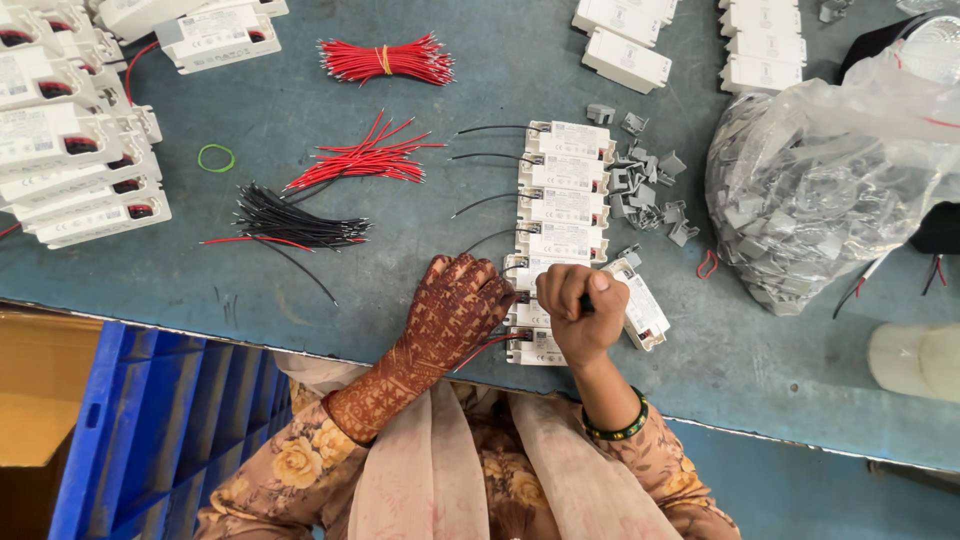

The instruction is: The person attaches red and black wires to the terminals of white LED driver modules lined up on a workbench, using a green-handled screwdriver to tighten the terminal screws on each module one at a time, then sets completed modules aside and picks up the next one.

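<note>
We see left hand flat, fingers spread, pressing white driver module at near edge of surface. Right hand fisted round dark tool, likely screwdriver. Red wire runs under left palm. Risks, we judge: tool slips toward left fingers; wire pulls loose; module slides off near edge.

One head-worn camera looks almost straight down, close over the blue-grey table. The table's near edge runs across the lower frame, with the person's lap below.
</note>
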